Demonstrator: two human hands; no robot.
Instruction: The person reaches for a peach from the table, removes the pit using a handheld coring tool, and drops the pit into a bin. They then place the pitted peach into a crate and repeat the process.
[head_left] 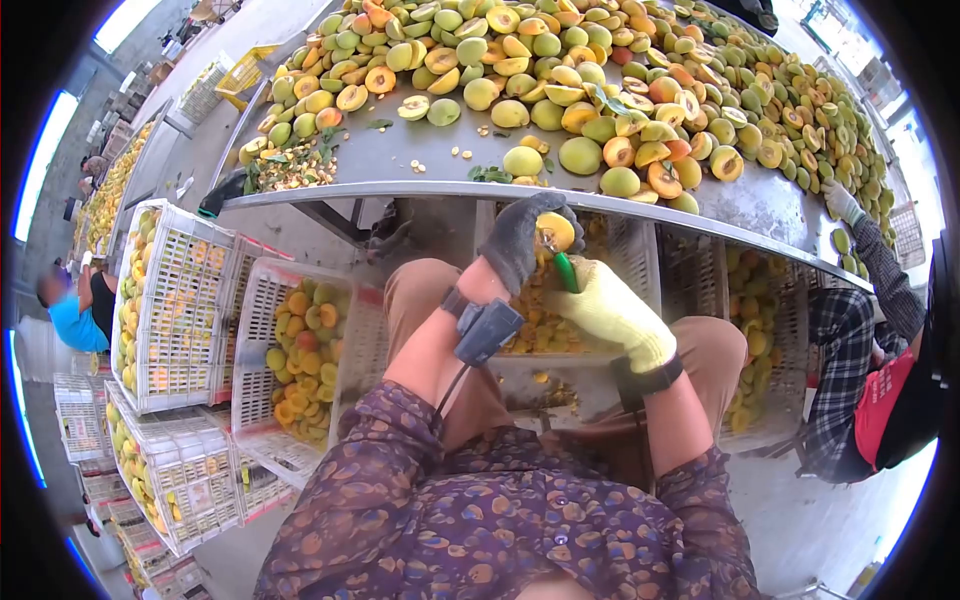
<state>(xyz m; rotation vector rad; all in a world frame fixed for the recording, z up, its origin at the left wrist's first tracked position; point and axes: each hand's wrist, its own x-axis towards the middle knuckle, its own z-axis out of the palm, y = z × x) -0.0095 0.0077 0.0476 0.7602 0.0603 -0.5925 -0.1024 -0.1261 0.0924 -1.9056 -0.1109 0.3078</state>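
My left hand (515,245), in a dark grey glove, grips a peach half (555,232) with its cut orange face turned toward my right hand. My right hand (605,308), in a pale yellow knitted glove, is closed around a small green-handled pitting tool (566,271). The tool's metal tip is at the middle of the cut face. Both hands are just below the metal table's front edge (440,188), over a white crate (632,262) of cut fruit between my knees.
Many whole and halved peaches (560,75) cover the table. Pits and leaves (295,170) lie at its left. Crates of fruit (305,350) stand left, with stacked crates (180,310) beyond. A co-worker's gloved hand (843,202) reaches the table at right; another person (75,310) is far left.
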